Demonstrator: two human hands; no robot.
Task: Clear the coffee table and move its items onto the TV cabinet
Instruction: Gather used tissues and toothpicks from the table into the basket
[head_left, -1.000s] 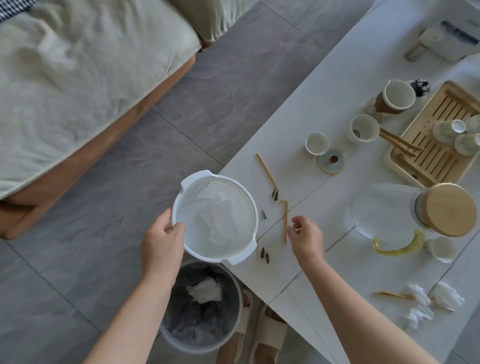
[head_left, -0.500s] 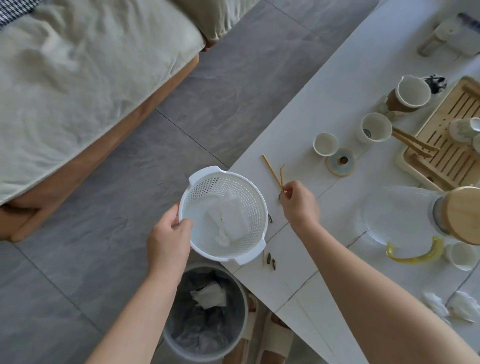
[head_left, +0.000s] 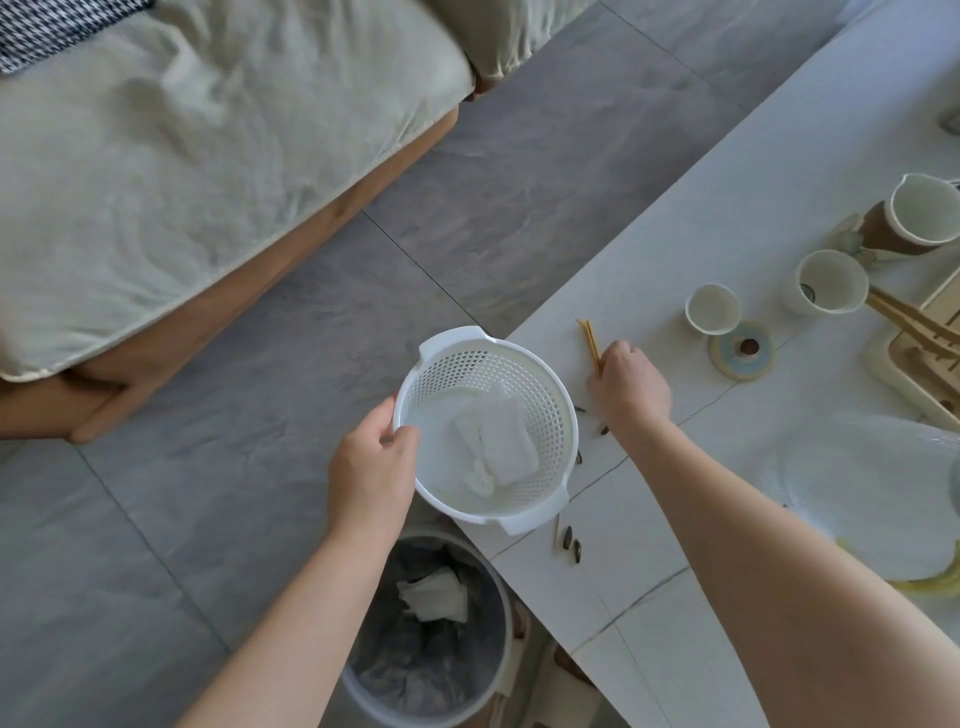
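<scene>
While the left hand (head_left: 371, 470) gripped the rim of the white colander (head_left: 485, 428) at its 9 o'clock side, thumb curled inside, the colander hung partly over the coffee table (head_left: 691, 249) edge, above the waste bin (head_left: 426, 631). Crumpled tissue (head_left: 496, 449) lay inside it. At 2 o'clock from the colander, the right hand (head_left: 628, 387) was curled around thin yellow sticks (head_left: 589, 338), which projected from the fingers toward 11 o'clock. Dark seeds (head_left: 571, 540) lay on the table at the colander's 5 o'clock.

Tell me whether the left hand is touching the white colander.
Touching. The head view shows the left hand gripping the white colander at its rim, thumb hooked over the edge and fingers beneath.
</scene>
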